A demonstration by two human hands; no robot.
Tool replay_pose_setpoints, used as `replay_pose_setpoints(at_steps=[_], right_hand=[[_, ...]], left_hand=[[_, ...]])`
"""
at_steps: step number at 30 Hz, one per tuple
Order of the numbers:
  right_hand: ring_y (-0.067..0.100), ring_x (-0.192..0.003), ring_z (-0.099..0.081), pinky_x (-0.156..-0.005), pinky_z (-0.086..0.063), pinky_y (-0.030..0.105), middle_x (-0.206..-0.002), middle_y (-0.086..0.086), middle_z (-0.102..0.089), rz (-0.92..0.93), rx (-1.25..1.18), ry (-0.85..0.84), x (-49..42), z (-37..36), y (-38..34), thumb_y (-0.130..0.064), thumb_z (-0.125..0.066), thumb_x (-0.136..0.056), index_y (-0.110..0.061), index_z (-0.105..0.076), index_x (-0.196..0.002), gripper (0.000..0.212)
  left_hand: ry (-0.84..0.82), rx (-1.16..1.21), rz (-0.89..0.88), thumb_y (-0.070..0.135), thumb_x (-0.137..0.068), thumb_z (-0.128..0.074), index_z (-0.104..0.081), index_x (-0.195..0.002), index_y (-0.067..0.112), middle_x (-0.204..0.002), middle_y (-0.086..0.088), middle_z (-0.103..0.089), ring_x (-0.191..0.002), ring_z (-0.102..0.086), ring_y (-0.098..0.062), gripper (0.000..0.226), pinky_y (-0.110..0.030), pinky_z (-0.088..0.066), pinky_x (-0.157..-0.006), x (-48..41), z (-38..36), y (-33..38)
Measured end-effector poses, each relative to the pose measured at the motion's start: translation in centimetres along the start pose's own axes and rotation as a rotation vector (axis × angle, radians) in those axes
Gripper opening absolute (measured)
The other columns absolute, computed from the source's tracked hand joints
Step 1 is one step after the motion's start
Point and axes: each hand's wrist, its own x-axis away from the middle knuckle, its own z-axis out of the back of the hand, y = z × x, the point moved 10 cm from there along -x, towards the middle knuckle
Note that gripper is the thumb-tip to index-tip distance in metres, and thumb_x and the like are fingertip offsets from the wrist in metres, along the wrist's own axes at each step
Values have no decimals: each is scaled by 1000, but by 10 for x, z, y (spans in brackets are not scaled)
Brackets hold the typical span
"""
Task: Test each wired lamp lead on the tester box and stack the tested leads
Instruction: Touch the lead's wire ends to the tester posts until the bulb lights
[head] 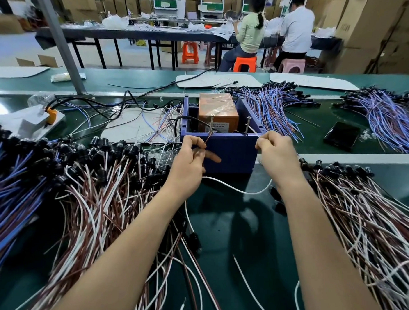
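Note:
The blue tester box (231, 151) stands mid-table with an orange block (216, 108) inside and two upright screws (211, 124) at its front rim. My left hand (189, 159) pinches the brown wire end of a lamp lead against the left screw. My right hand (277, 153) pinches the white wire (234, 189) end near the right screw (247, 125). The white wire loops down between my wrists. A big pile of brown-and-white leads (92, 187) with black lamp sockets lies left; another stack (369, 220) lies right.
Blue-and-purple lead bundles (271, 106) fan out behind the box and at the far right (388, 116). A black phone (342, 136) lies right of the box. A white power strip with an orange plug (51, 115) sits at left. Two people sit at a far table.

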Motion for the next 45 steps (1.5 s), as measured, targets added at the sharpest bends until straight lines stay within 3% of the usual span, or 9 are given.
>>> replay_pose_setpoints(at_steps=[2,6,15,19,23,27,29,33,45], right_hand=[[3,-90,-46,-75,-30,-1,-117,8,-40,76,-19,47,4,-1,-7,-7,-45,-95,-9,-55,-82,17],[14,-132,-37,-91,-22,12,-148,3,-38,119,66,40,3,-7,-3,-7,-44,-96,-9,-53,-79,19],[19,-131,-41,-85,-27,21,-154,2,-33,116,114,-16,-23,-27,-3,-10,-42,-97,-7,-55,-86,18],[23,-111,-52,-68,-22,23,-155,-1,-31,122,156,-46,-42,-31,-3,-9,-40,-97,-4,-55,-87,19],[27,-99,-57,-71,-29,24,-154,-2,-32,96,115,-49,-53,-37,0,-10,-42,-96,-9,-51,-81,17],[24,-100,-54,-74,-33,24,-154,-3,-33,69,87,-43,-58,-40,2,-11,-42,-96,-8,-52,-82,18],[25,-97,-54,-71,-33,26,-143,2,-47,43,50,-37,-59,-40,6,-11,-42,-96,-7,-54,-85,17],[26,-73,-53,-57,-37,28,-68,-1,-56,-64,-56,24,-56,-34,15,-10,-46,-91,-13,-61,-78,21],[8,-61,-54,-64,-37,27,-56,-3,-60,-221,-305,235,-34,-51,41,-24,-55,-92,-14,-69,-79,21]], left_hand=[[19,-58,-45,-4,-99,-32,-35,-87,22,-77,5,-67,-67,-51,-18,29,-26,-43,-68,0,0,4],[55,-37,-64,-8,-98,-31,-35,-87,21,-81,-1,-66,-94,-61,-32,31,-37,-47,-91,-5,1,5],[104,30,39,-7,-99,-25,-31,-84,20,-92,-14,-64,-90,-61,-29,32,-45,-44,-98,-35,0,-5],[102,48,58,-7,-100,-24,-31,-83,20,-94,-17,-62,-88,-60,-28,32,-36,-47,-90,-54,0,-10],[121,26,44,-6,-100,-24,-30,-83,20,-95,-20,-61,-81,-59,-23,32,-15,-49,-74,-64,1,-10],[131,22,67,-6,-100,-25,-31,-83,19,-97,-23,-62,-86,-58,-27,31,-18,-48,-74,-68,-1,-13],[134,24,88,-6,-100,-26,-32,-83,19,-101,-27,-63,-85,-58,-28,31,-22,-48,-74,-66,-2,-14],[202,155,135,1,-102,-25,-32,-88,18,-92,-10,-69,-59,-64,-12,24,-11,-44,-50,-61,5,-17],[267,138,174,10,-99,-48,-45,-82,13,-85,-16,-71,-58,-64,-15,17,-23,-53,-58,-53,9,-28]])
